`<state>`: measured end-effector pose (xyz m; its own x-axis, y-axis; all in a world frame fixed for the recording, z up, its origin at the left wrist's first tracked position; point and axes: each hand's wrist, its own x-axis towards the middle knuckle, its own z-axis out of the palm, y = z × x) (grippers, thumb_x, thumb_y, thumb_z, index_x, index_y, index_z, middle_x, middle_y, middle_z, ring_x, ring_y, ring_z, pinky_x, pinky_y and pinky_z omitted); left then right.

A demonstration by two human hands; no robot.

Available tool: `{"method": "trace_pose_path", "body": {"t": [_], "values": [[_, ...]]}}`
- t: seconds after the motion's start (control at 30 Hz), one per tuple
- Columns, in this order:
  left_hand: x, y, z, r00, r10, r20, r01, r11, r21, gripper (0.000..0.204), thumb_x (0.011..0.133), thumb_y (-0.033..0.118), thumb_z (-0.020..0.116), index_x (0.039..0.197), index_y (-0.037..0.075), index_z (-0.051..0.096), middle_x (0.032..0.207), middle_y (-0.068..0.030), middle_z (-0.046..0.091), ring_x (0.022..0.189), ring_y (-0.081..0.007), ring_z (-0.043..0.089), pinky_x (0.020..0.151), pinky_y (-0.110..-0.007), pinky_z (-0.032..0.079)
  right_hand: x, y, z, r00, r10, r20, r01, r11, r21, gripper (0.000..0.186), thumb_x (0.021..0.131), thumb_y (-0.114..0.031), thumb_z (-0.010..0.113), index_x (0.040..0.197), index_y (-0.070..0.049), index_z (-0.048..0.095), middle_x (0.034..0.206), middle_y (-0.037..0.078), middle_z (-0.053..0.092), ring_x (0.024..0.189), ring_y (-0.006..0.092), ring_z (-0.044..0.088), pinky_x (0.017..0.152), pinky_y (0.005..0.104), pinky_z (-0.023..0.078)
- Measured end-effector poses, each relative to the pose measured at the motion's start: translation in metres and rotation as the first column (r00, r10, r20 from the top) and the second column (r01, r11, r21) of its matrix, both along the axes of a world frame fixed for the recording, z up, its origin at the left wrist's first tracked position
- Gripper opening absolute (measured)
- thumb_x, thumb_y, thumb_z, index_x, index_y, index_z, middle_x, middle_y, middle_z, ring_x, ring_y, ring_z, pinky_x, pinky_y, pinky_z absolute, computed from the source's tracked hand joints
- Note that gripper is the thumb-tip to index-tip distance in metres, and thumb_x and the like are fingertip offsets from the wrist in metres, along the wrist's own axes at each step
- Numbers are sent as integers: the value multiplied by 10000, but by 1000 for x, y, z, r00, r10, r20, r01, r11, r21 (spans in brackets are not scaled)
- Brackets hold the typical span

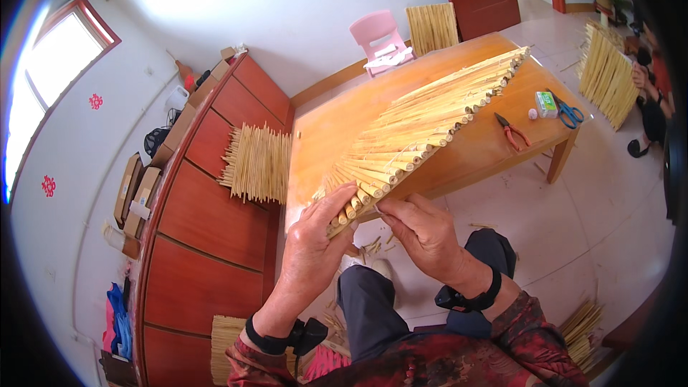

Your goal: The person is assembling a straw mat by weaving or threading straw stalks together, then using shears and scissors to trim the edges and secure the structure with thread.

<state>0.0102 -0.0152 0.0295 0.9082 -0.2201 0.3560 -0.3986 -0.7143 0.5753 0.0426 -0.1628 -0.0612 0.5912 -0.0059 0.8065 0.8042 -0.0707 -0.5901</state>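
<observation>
A mat of straw-coloured reed stalks [430, 111], bound side by side, slants up from my hands across the wooden table [322, 132]. Its cut stalk ends face me in a row. My left hand [312, 233] is wrapped round the mat's near corner, fingers over the top. Just under the row of ends, my right hand [423, 236] is closed in a pinch beside the corner. What lies between its fingertips is too small to make out. Red-handled pliers [513, 132], blue-handled scissors [566, 110] and a small green-and-white box [546, 104] lie on the table's right part.
Red cabinets [215, 208] run along the left, with a reed bundle [256, 163] against them. Another reed panel [432, 29] leans behind a pink chair [380, 37]. At far right, a person's hand [640, 75] holds a similar mat [608, 79]. Reed scraps [376, 245] litter the floor.
</observation>
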Motion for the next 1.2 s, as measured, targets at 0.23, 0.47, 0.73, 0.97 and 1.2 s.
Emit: {"method": "trace_pose_path", "body": {"t": [0.23,0.47,0.73,0.97,1.2], "values": [[1,4,-5,999,-13,40,10,998,55,407,730,-16,579,1129,33,521,1132,-133,543,1044,-272,513,867,-320,418,-3,7,-3,1000,6,-13,-5,998,61,265,728,47,595,986,-11,582,732,125,540,620,259,557,532,310,437],[0,-1,-8,1000,3,19,-3,999,32,386,749,-30,570,1130,-11,512,1123,-115,561,1037,-160,524,877,-256,394,-11,9,-6,983,99,-154,-74,984,165,237,747,33,593,981,0,575,798,146,587,705,261,594,605,307,464],[-6,-5,-20,995,-10,99,-3,992,126,406,715,-26,591,1113,7,525,1128,-127,550,1070,-236,505,903,-298,386,-19,-2,-11,968,60,-244,-48,997,53,166,761,28,587,924,-4,585,791,132,592,703,251,592,604,299,458],[-12,-7,-29,995,-25,99,10,988,152,440,688,-23,602,1118,8,515,1138,-135,538,1106,-275,469,927,-326,362,-25,3,-29,961,45,-274,-24,997,78,148,749,38,584,893,3,587,744,147,571,639,266,571,555,301,441],[-13,-10,-38,993,-74,91,57,981,184,540,631,-39,605,1153,15,479,1162,-145,502,1081,-302,462,915,-388,335,-24,-7,-49,974,102,-201,-92,994,61,107,821,19,525,924,30,553,685,61,511,538,95,486,480,214,391]]}}
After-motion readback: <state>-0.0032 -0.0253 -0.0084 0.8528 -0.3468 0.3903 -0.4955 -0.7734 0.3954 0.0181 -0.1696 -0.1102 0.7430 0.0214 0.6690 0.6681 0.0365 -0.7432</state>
